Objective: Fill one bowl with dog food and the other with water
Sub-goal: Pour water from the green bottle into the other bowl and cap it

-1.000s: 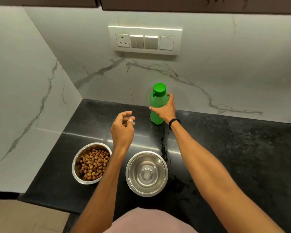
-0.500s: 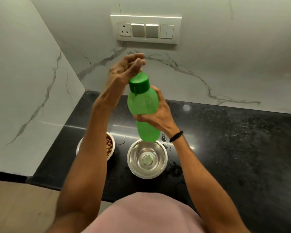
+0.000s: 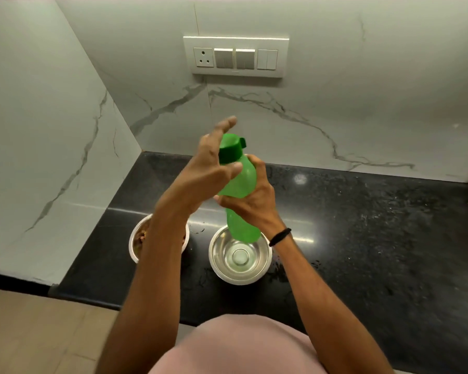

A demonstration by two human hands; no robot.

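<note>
1. Wore a pale pink top (image 3: 243, 346), seen at the bottom edge.
2. Had bare arms, with no sleeves showing on either one.
3. Wore a thin black band (image 3: 280, 237) around the wrist of the right hand (image 3: 250, 203).
4. Showed no band on the wrist of the left hand (image 3: 206, 168).
5. Showed no rings on the fingers in view.

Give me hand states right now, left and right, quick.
Left hand: open, fingers spread at the bottle's cap, not gripping it.
Right hand: closed around the green bottle, held above the empty bowl.
</note>
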